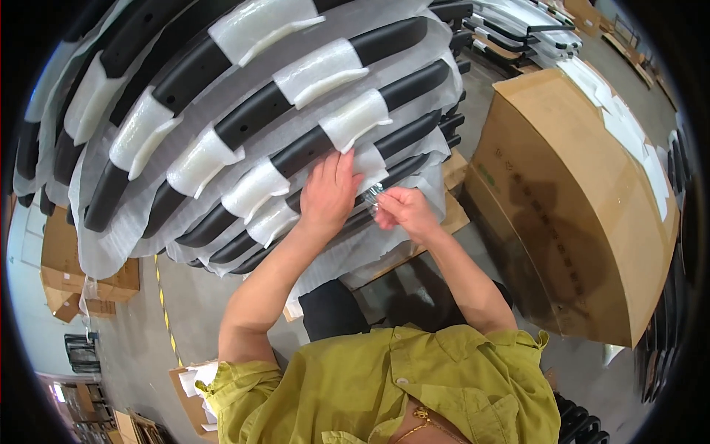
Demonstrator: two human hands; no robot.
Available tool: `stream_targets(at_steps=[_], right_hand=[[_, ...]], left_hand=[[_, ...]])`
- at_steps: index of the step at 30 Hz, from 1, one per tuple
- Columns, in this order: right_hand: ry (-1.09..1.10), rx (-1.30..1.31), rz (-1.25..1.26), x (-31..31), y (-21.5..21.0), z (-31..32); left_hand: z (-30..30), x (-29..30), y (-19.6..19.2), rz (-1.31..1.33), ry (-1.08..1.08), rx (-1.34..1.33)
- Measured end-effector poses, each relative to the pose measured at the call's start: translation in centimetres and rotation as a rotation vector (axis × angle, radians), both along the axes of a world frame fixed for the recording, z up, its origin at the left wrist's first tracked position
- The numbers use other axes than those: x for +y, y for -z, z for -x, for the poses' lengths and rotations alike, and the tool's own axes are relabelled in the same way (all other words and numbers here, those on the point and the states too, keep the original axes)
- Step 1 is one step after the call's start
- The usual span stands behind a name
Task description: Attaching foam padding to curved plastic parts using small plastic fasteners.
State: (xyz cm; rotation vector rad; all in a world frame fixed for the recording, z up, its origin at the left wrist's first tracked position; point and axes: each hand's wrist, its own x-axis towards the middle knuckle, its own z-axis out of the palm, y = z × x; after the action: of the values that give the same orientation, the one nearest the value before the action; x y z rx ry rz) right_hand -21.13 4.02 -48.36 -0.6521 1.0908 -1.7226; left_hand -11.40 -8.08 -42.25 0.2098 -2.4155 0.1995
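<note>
My left hand (330,191) lies with fingers stretched out against a black bar (302,150), its fingertips at the lower edge of a white foam wrap (356,118). Just to its right, my right hand (405,212) is closed in a pinch on a small clear, shiny plastic piece (374,193); whether it is a bag or film I cannot tell. The piece is close to a lower black bar (407,169). Several such curved bars are stacked in layers, each with white foam wraps around it and thin translucent sheeting (111,214) between layers.
A large brown cardboard box (569,200) stands to the right with white sheets (629,129) along its top edge. More stacked black frames (510,37) are at the far right. An open carton (194,403) sits at the lower left, near yellow-black floor tape (164,307).
</note>
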Motion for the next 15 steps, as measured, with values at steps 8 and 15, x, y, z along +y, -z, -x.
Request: stream_targets(at_steps=[8,15], right_hand=[[0.069,0.021,-0.178,-3.3,-6.2,1.0],[-0.051,-0.104,-0.195,-2.9,-7.0,2.0]], left_hand=[[-0.6,0.2,-0.1,-0.182,0.020,-0.051],[-0.6,0.2,-0.2,-0.366,0.077,0.131]])
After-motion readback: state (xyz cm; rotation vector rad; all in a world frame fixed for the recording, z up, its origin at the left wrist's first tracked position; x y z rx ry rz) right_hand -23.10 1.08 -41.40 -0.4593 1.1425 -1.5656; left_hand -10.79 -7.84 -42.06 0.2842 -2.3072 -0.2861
